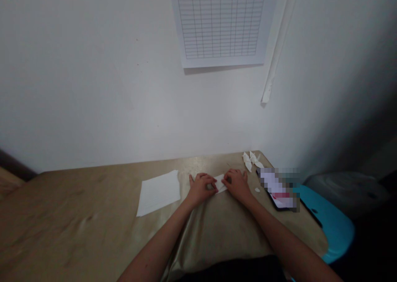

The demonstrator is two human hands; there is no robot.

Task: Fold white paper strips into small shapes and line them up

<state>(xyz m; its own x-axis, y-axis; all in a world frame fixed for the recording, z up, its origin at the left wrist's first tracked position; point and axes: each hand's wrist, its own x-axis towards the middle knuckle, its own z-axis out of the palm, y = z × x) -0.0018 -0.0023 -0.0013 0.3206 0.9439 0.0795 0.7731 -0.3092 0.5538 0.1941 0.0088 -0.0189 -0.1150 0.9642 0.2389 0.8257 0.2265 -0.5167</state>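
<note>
Between my hands lies a small piece of folded white paper (221, 184) on the tan covered table (108, 232). My left hand (201, 187) pinches its left end with thumb and fingers. At the other end, my right hand (236, 183) has its fingers closed on the paper. A stack of white paper sheets (159, 193) lies to the left of my left hand. Beyond my right hand, near the table's back corner, sit folded white paper figures (252, 161). A tiny white paper scrap (257, 189) rests to the right of my right hand.
A phone (277, 191) with a lit, blurred screen lies near the table's right edge. Past that edge stands a blue plastic stool or chair (335, 220). A printed table sheet (223, 25) hangs on the white wall (93, 87) behind the table.
</note>
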